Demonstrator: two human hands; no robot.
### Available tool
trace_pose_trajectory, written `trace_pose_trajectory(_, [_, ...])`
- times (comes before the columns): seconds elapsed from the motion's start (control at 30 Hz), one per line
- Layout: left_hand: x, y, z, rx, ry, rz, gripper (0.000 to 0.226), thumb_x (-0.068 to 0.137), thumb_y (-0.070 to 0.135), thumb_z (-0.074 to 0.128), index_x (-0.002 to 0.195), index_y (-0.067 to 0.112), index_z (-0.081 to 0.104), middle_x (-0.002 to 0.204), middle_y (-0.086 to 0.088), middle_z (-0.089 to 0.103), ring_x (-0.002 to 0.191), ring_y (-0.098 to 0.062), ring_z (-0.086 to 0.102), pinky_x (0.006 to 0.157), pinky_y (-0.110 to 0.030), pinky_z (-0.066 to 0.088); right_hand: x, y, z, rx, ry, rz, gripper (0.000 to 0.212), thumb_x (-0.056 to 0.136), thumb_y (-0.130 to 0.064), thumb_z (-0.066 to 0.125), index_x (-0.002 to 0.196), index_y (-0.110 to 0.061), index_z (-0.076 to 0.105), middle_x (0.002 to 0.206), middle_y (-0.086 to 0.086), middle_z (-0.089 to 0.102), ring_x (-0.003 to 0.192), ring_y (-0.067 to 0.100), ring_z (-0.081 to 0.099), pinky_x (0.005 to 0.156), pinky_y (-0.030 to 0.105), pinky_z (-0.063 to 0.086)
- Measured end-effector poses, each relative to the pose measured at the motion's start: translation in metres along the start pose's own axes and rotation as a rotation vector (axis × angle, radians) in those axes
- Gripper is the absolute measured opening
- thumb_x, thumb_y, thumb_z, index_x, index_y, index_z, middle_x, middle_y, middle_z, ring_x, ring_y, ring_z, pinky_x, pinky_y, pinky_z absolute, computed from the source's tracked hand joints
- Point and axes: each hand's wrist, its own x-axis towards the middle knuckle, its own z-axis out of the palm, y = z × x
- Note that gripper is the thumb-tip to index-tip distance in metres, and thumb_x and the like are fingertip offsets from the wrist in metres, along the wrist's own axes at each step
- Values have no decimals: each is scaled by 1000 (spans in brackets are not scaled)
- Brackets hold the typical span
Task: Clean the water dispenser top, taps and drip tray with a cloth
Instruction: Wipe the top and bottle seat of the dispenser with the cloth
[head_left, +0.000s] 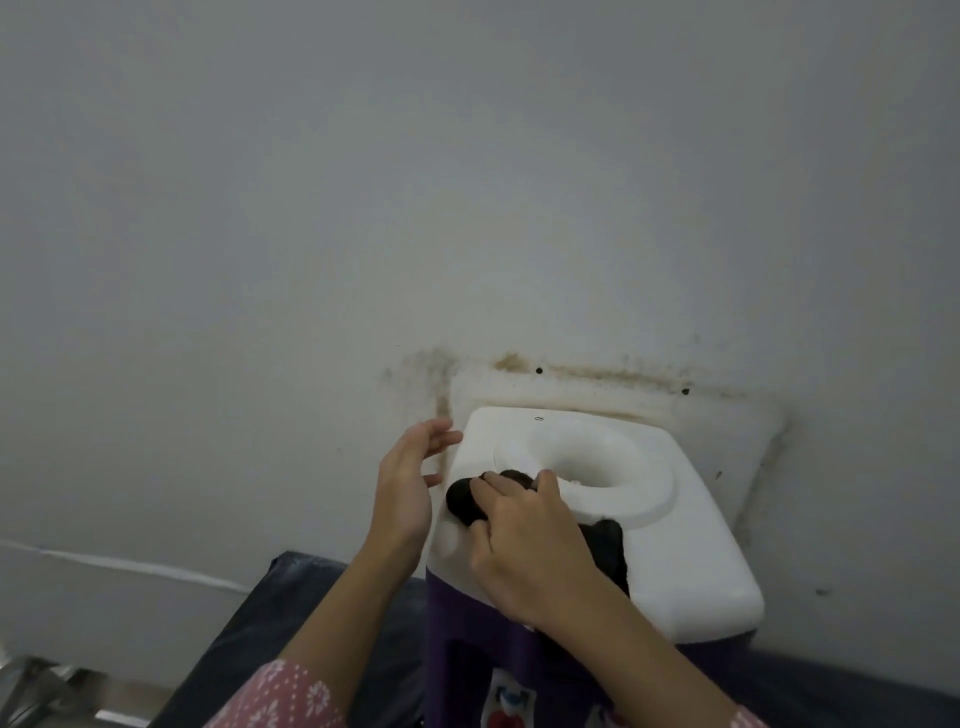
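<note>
The water dispenser has a white top (691, 551) with a round recessed bottle seat (602, 457) and a dark purple front (462, 654). My right hand (530, 551) presses a dark cloth (462, 501) onto the front left part of the top; more of the cloth shows at my wrist. My left hand (408, 483) hovers beside the dispenser's left edge, fingers spread and holding nothing. At the bottom edge a red tap (506, 719) peeks out. The drip tray is hidden.
A white wall (467, 208) stands right behind the dispenser, with brown stains (571, 371) outlining it. A dark surface (291, 618) lies under and left of the dispenser. A white cable (130, 566) runs along the wall at left.
</note>
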Motion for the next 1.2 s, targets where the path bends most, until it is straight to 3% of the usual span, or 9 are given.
trace_pose_trajectory(0.13, [-20,2,3,139,69,156,24,98,22,39,102,25,62,108,12,58,104,4,51,85,-17,40,0,3,-13,230,94,97,17,82,-16,50,98,-14,55,99,-2,57,88,19,52,73,24,32])
trace_pose_trajectory(0.23, [-34,3,13,248,118,177,19,96,20,42,95,29,59,105,14,55,103,3,49,78,-5,36,1,6,-11,412,153,281,25,83,-29,64,100,-17,49,102,-8,43,86,10,48,69,14,34])
trace_pose_trajectory(0.33, [-37,4,25,426,51,104,21,96,20,41,111,19,56,117,1,52,110,-13,48,89,-19,33,7,16,-15,655,137,343,9,88,-25,59,88,-17,56,91,-10,56,83,10,56,68,12,43])
trace_pose_trajectory(0.4, [-36,6,31,581,-1,73,33,96,23,40,126,14,48,129,-4,45,120,-18,40,97,-25,30,9,30,-22,741,212,365,10,88,-15,57,80,-14,61,79,-6,63,77,16,63,72,26,52])
trace_pose_trajectory(0.53, [-38,6,49,946,-89,74,42,96,36,36,131,12,38,138,-10,35,125,-25,32,101,-32,29,21,62,-33,606,426,430,14,84,-18,63,71,-14,65,67,-9,63,66,11,61,64,17,45])
trace_pose_trajectory(0.6, [-39,-1,53,1112,-100,179,45,98,36,32,136,12,32,140,-9,33,127,-23,31,104,-30,29,30,79,-34,568,480,467,13,84,-19,63,73,-13,65,72,-5,65,71,12,59,66,21,41])
trace_pose_trajectory(0.7, [-30,-10,48,1085,-141,311,37,99,29,31,132,14,38,136,-2,39,125,-17,33,103,-23,27,43,106,-26,476,447,501,6,85,-12,59,82,-12,64,89,3,65,87,15,56,72,21,35])
trace_pose_trajectory(0.87, [6,-13,29,1021,-280,376,33,98,24,37,129,16,47,133,4,46,118,-15,43,90,-17,29,54,136,-14,385,407,550,19,87,-3,51,98,-11,63,106,8,62,109,25,50,80,24,32])
trace_pose_trajectory(1.2, [98,-15,42,992,-592,317,34,97,13,39,123,22,58,128,9,54,116,-10,48,95,-19,33,49,145,-2,508,425,498,32,82,4,48,93,-26,54,85,-16,55,105,19,48,74,24,31])
